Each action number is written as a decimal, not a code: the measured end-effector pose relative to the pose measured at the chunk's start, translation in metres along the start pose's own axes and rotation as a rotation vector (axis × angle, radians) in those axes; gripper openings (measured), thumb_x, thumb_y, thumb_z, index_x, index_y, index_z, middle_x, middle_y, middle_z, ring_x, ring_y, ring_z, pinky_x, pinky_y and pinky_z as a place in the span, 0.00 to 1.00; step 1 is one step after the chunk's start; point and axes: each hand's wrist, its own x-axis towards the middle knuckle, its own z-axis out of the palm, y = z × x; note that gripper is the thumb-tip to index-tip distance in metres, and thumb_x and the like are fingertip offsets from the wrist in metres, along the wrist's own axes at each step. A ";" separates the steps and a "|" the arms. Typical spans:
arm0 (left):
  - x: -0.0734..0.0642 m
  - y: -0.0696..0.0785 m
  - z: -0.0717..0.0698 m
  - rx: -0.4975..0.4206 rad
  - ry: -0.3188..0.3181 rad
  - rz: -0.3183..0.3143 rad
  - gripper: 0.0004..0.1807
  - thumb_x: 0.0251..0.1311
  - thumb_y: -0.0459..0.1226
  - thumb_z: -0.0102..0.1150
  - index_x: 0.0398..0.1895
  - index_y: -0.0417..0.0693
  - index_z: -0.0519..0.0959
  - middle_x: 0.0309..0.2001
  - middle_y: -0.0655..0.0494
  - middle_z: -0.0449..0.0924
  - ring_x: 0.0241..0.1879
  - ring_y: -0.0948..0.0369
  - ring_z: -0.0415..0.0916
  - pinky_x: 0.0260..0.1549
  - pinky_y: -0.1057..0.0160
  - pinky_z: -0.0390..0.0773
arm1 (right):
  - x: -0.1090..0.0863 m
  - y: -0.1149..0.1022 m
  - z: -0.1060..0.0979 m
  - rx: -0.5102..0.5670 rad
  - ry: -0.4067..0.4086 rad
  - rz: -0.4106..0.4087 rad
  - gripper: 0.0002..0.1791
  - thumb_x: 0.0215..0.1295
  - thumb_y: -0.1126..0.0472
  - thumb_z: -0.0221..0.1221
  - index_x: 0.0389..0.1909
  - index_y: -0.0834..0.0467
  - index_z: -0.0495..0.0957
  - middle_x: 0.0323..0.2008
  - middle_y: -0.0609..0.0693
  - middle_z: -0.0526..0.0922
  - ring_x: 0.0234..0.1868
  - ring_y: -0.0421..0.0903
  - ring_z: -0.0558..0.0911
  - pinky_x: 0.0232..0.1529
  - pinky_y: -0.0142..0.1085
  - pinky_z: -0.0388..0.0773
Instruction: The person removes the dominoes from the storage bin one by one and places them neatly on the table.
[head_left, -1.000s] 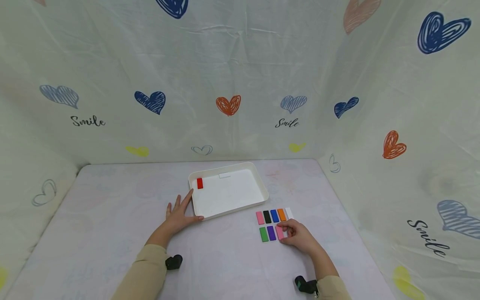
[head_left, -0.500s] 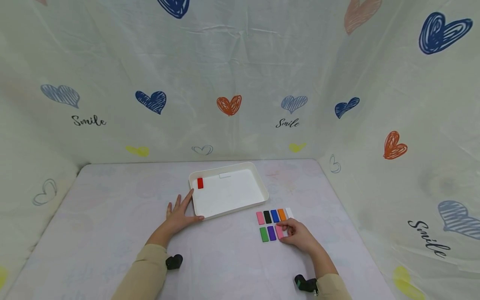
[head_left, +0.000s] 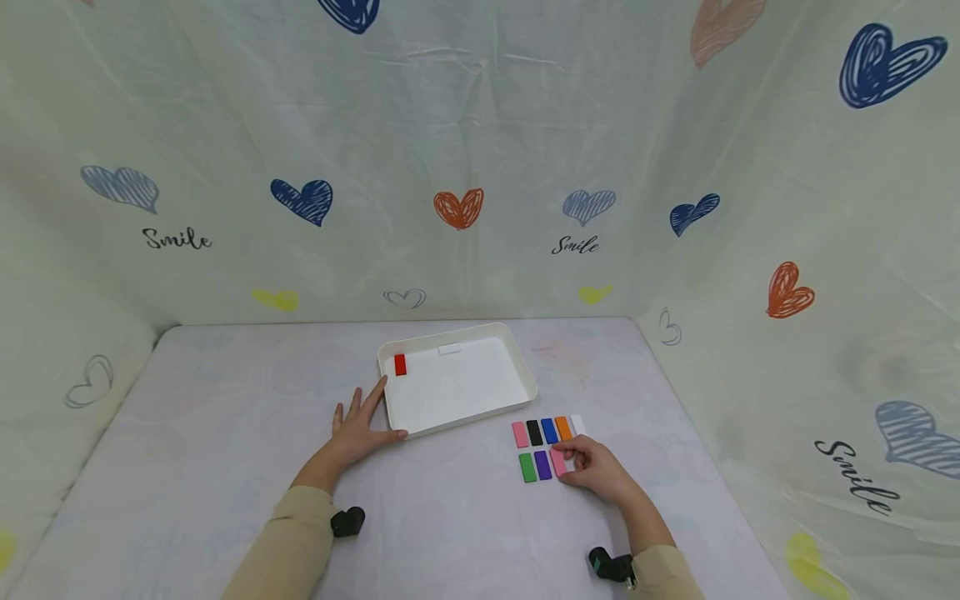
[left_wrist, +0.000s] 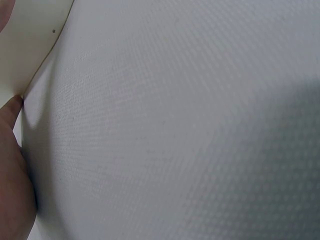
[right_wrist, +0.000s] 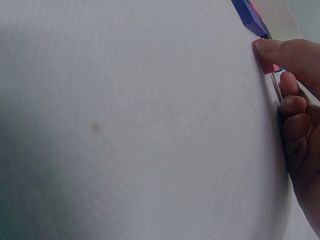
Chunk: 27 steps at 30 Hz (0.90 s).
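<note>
My right hand (head_left: 596,473) pinches a pink rectangular block (head_left: 557,462) between thumb and index finger, at the right end of the nearer of two block rows. The right wrist view shows the thumb on this pink block (right_wrist: 265,61), other fingers curled behind. Left of it lie a purple block (head_left: 543,465) and a green block (head_left: 527,467). My left hand (head_left: 355,437) has its fingers spread, touching the left side and near left corner of a shallow white tray (head_left: 453,423). Inside the tray are a red block (head_left: 401,365) and a white block (head_left: 449,350).
The farther row holds a pink block (head_left: 520,434), black block (head_left: 534,432), blue block (head_left: 549,431), orange block (head_left: 563,428) and white block (head_left: 577,424), partly behind the right hand. A curtain (head_left: 510,275) printed with hearts hangs behind the pale table (head_left: 225,467).
</note>
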 end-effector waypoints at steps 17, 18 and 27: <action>-0.001 0.003 -0.002 0.007 -0.002 0.013 0.63 0.46 0.58 0.71 0.78 0.50 0.42 0.76 0.39 0.44 0.74 0.38 0.27 0.66 0.38 0.22 | 0.003 -0.020 -0.002 0.018 0.094 -0.025 0.24 0.50 0.67 0.73 0.51 0.58 0.82 0.32 0.50 0.72 0.34 0.47 0.70 0.28 0.31 0.69; -0.001 0.003 -0.002 0.007 0.001 0.013 0.63 0.46 0.58 0.71 0.78 0.50 0.42 0.76 0.39 0.44 0.74 0.38 0.27 0.66 0.38 0.22 | 0.006 -0.026 -0.001 0.026 0.108 -0.037 0.24 0.50 0.68 0.72 0.52 0.58 0.81 0.33 0.52 0.73 0.34 0.47 0.70 0.29 0.31 0.69; -0.001 0.003 0.000 -0.001 0.001 0.007 0.63 0.46 0.57 0.72 0.78 0.51 0.42 0.76 0.39 0.44 0.74 0.38 0.28 0.66 0.38 0.22 | 0.031 -0.099 0.010 0.179 0.070 -0.256 0.25 0.55 0.74 0.67 0.56 0.68 0.76 0.44 0.67 0.76 0.35 0.47 0.76 0.36 0.32 0.75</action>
